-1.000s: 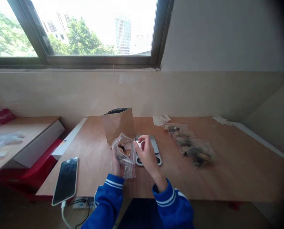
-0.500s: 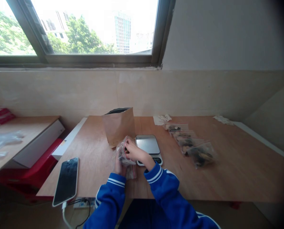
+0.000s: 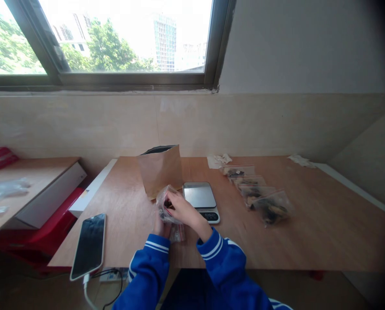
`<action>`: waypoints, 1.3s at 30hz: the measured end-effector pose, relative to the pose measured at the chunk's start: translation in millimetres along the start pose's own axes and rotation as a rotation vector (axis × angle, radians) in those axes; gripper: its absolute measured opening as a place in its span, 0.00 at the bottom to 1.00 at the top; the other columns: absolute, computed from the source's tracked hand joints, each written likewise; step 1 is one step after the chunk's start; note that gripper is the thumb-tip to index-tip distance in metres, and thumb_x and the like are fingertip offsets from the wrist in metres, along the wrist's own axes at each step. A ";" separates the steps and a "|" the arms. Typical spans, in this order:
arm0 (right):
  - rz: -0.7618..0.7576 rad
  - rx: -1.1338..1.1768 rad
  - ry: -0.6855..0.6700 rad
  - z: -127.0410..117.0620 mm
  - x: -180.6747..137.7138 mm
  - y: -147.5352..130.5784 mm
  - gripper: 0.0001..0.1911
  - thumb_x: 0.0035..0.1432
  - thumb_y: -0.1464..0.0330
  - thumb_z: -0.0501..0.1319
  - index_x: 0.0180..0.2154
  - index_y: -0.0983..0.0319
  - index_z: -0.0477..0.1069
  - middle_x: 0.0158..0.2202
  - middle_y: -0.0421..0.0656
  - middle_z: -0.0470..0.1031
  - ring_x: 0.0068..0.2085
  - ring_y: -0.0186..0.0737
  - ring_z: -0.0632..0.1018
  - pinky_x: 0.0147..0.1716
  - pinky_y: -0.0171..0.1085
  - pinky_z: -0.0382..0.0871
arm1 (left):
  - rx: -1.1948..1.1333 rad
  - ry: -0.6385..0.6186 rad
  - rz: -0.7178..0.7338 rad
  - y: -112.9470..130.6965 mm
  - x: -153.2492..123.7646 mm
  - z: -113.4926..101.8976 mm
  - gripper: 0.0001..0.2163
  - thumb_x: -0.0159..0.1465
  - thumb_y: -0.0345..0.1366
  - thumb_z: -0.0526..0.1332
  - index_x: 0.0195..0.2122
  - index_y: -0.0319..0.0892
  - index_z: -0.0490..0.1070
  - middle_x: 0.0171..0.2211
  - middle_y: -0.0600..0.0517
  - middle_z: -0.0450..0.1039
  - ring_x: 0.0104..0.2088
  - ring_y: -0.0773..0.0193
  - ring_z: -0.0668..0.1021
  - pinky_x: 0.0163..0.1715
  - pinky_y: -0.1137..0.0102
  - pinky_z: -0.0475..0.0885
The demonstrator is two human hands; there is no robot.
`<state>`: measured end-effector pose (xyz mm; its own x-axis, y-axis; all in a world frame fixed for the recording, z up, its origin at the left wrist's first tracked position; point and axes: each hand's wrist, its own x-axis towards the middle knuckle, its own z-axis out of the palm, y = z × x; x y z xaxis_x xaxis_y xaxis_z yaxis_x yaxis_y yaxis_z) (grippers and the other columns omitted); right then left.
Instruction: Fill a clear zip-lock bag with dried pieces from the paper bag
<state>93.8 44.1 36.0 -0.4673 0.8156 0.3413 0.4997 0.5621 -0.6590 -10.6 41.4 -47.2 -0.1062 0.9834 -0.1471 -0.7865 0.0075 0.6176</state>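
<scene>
Wooden table (image 3: pixel 308 224) under a wide window (image 3: pixel 115 38) fills my view, and near its front edge I see a small clear bag (image 3: pixel 166 206) held upright just left of the scale (image 3: pixel 201 200). My left hand (image 3: pixel 160 227) grips the bag from below and behind, fingers closed around its lower part. My right hand (image 3: pixel 182 211) has its fingertips pushed into the bag's open mouth, curled together; whether they pinch anything inside I cannot tell. Dark and tan bits show through the plastic. The scale, with a bare steel plate, sits flat and touches nothing but the table; my right wrist crosses just in front of its left corner. Behind the scale to its left stands a brown paper pouch (image 3: pixel 161 171), upright with its top open. To the scale's right a row of filled clear bags (image 3: pixel 260 196) runs away toward the wall, overlapping one another. Beyond the scale, close to the wall, lies crumpled paper (image 3: pixel 218 160). Well to the scale's left a phone (image 3: pixel 89 245) lies face up at the table's front corner, a cable (image 3: pixel 89 292) hanging below it.
</scene>
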 end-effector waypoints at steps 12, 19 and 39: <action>0.074 0.166 0.039 -4.2 5.8 0.6 0.10 0.57 0.77 0.59 0.39 0.62 0.74 0.41 0.45 0.77 0.44 0.41 0.76 0.46 0.38 0.68 | -0.023 0.091 -0.085 4.0 -2.7 2.7 0.10 0.65 0.31 0.54 0.40 0.38 0.75 0.40 0.48 0.77 0.47 0.58 0.77 0.47 0.68 0.73; 0.175 0.687 0.245 -30.5 15.9 -3.5 0.14 0.57 0.63 0.61 0.44 0.61 0.72 0.42 0.45 0.78 0.42 0.40 0.78 0.37 0.36 0.73 | -0.003 -0.003 -0.136 10.3 -4.0 0.8 0.12 0.63 0.34 0.57 0.46 0.40 0.74 0.43 0.46 0.78 0.42 0.59 0.80 0.42 0.67 0.76; -0.179 -0.250 0.222 -85.7 132.6 -20.6 0.12 0.65 0.74 0.48 0.46 0.64 0.68 0.48 0.47 0.72 0.50 0.40 0.72 0.49 0.37 0.62 | -0.058 0.039 -0.172 13.4 -7.0 1.6 0.20 0.64 0.32 0.54 0.58 0.45 0.64 0.48 0.45 0.76 0.47 0.58 0.79 0.38 0.67 0.77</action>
<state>84.1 152.4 152.3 -0.4076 0.6962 0.5908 0.6001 0.6920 -0.4014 -19.5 34.9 -36.6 0.0101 0.9607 -0.2774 -0.8286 0.1633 0.5354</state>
